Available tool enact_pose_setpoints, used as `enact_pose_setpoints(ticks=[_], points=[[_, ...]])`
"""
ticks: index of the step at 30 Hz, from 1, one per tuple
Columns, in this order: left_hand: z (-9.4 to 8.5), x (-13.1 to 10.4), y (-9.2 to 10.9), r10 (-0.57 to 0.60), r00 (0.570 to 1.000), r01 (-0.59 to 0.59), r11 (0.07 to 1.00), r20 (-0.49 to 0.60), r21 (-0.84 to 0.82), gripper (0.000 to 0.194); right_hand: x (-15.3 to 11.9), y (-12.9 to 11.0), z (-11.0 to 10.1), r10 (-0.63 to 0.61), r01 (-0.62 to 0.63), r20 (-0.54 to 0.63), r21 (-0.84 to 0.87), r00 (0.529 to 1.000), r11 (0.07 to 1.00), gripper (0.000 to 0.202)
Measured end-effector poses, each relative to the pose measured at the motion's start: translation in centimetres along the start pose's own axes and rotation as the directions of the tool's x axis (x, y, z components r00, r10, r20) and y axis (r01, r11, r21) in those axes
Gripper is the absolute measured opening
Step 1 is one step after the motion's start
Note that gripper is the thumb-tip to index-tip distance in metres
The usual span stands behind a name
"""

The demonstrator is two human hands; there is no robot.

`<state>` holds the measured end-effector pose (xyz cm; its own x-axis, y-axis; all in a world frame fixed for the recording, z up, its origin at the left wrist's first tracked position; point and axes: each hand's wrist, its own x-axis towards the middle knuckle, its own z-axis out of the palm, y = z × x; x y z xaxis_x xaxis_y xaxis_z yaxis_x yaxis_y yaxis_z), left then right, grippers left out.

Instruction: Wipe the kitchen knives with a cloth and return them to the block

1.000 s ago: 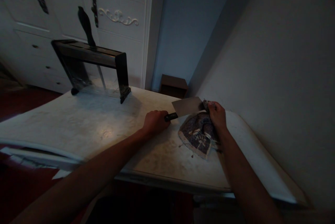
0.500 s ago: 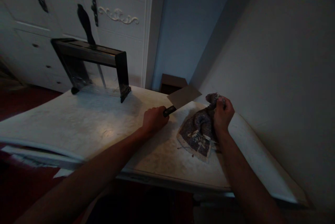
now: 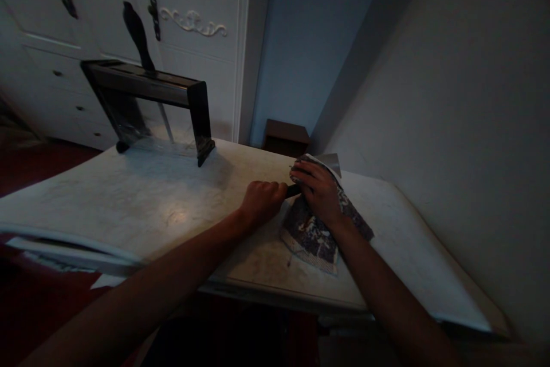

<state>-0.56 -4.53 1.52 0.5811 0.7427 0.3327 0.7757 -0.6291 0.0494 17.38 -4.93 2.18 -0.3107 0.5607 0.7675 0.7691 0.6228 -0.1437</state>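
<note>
My left hand [image 3: 263, 202] is wrapped round the black handle of a cleaver [image 3: 332, 164], which I hold over the table with its blade pointing right. My right hand [image 3: 318, 190] lies over the blade with a dark patterned cloth [image 3: 313, 236] in its grip. The cloth covers most of the blade, and only the far corner of grey metal shows past it. Its pale-edged lower part hangs down towards the tabletop.
On the white marbled table [image 3: 129, 201] a knife block [image 3: 146, 83] with a black frame and clear sides stands at the left, a black-handled tool upright in it. A brown box [image 3: 286, 132] sits behind the table. White cabinets [image 3: 197, 69] rise behind; a wall borders the right.
My right hand has moved left with the cloth and laid it over the cleaver's blade, which was bare before. My left hand has shifted slightly right, still gripping the handle.
</note>
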Motion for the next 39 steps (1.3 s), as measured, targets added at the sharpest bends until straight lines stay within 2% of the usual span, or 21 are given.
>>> enact_pose_setpoints(ticks=[6, 13, 20, 27, 29, 34, 39], points=[[0.1, 0.0, 0.1, 0.009, 1.000, -0.009, 1.000, -0.003, -0.005, 0.027, 0.1, 0.2, -0.1, 0.022, -0.017, 0.045, -0.106, 0.999, 0.994, 0.020], [0.1, 0.1, 0.5, 0.036, 0.999, -0.036, 0.999, 0.003, 0.020, 0.026, 0.1, 0.3, 0.0, 0.047, -0.058, -0.053, -0.224, 0.998, 0.973, 0.019], [0.1, 0.2, 0.9, 0.072, 0.997, -0.072, 0.997, 0.009, 0.030, 0.026, 0.5, 0.3, 0.3, 0.077, -0.107, -0.127, -0.250, 0.989, 0.962, 0.022], [0.2, 0.0, 0.9, 0.079, 0.997, -0.079, 0.997, 0.010, 0.018, 0.026, 0.6, 2.2, 0.1, 0.193, -0.251, -0.278, -0.190, 0.941, 0.949, 0.030], [0.2, 0.0, 0.7, 0.071, 0.997, -0.071, 0.997, 0.008, 0.012, 0.026, 0.6, 3.0, -0.1, 0.218, -0.267, -0.267, -0.166, 0.939, 0.949, 0.032], [0.3, -0.1, 0.2, 0.041, 0.999, -0.041, 0.999, 0.012, -0.007, 0.027, 0.4, 4.5, -0.9, 0.258, -0.277, -0.142, -0.137, 0.956, 0.951, 0.031], [0.3, -0.1, -0.3, 0.019, 1.000, -0.019, 1.000, 0.018, 0.005, 0.028, 0.0, 6.2, -1.6, 0.326, -0.341, -0.121, -0.150, 0.938, 0.928, 0.035]])
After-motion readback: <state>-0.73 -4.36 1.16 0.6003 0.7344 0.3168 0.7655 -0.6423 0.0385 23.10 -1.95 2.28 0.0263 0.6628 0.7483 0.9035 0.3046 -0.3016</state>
